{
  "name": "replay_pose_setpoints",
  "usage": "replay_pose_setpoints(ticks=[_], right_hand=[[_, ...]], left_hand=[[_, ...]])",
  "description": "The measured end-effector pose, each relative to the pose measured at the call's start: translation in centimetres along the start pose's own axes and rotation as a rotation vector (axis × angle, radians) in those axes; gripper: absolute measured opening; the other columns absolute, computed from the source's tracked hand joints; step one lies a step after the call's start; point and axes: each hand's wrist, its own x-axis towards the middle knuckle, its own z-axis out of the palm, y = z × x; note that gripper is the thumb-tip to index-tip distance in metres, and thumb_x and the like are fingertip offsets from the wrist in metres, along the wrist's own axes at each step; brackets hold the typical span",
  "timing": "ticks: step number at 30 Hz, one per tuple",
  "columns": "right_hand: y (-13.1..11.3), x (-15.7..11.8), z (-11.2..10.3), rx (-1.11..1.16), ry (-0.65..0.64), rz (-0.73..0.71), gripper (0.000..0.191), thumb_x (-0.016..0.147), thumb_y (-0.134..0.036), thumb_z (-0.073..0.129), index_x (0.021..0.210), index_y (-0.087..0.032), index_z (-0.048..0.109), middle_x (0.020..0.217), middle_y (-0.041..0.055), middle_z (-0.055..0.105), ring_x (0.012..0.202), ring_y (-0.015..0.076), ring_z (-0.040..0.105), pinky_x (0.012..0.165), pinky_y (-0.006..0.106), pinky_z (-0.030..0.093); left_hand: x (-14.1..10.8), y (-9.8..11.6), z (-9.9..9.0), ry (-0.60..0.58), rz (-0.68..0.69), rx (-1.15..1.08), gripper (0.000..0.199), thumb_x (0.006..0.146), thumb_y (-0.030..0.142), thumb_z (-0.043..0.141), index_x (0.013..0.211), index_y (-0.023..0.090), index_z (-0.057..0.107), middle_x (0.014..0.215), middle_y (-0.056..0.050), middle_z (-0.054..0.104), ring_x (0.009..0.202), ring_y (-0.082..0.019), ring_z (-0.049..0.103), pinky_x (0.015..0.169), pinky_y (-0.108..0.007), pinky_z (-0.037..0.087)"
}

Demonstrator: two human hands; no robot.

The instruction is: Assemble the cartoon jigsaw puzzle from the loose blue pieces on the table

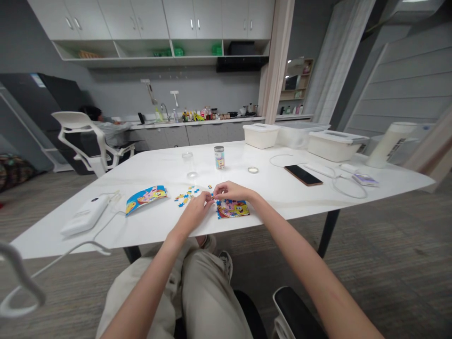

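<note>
My left hand (197,207) and my right hand (231,190) meet at the left edge of a partly joined jigsaw puzzle (233,210) with a yellow cartoon figure on it. Both are closed, fingertips pinched together around a small puzzle piece that they mostly hide. Loose puzzle pieces (182,198), blue, yellow and white, lie scattered to the left of my left hand. Farther left is a curved picture sheet (146,197) in the same colours. Beyond my hands stands a printed can (219,159) with a grey lid, beside a clear jar (188,165).
A ring-shaped lid (253,169) lies right of the can. A phone (302,174), white cables and a small purple packet (365,180) are on the right. White lidded boxes (261,136) stand at the back. A white power strip (86,215) lies left. A person (111,132) sits in the background.
</note>
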Motion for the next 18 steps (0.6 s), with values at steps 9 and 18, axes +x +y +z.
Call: replay_pose_setpoints(ticks=[9, 18], right_hand=[[0.3, -0.7, -1.0, -0.016, -0.007, 0.072, 0.022, 0.073, -0.021, 0.07, 0.094, -0.013, 0.072, 0.081, 0.0037, 0.072, 0.073, 0.0133, 0.064, 0.071, 0.025, 0.05], [-0.3, -1.3, -1.4, -0.113, 0.006, 0.112, 0.021, 0.074, -0.023, 0.069, 0.093, -0.014, 0.075, 0.09, 0.0062, 0.074, 0.079, 0.0154, 0.066, 0.072, 0.025, 0.051]], left_hand=[[-0.3, -0.2, 0.5, -0.002, 0.022, 0.171, 0.024, 0.096, 0.022, 0.031, 0.096, 0.016, 0.054, 0.087, -0.009, 0.063, 0.083, -0.023, 0.059, 0.077, -0.036, 0.046], [-0.9, 0.3, 0.0, -0.031, 0.029, 0.09, 0.02, 0.094, 0.02, 0.037, 0.095, 0.018, 0.056, 0.085, -0.007, 0.062, 0.08, -0.021, 0.058, 0.074, -0.034, 0.047]])
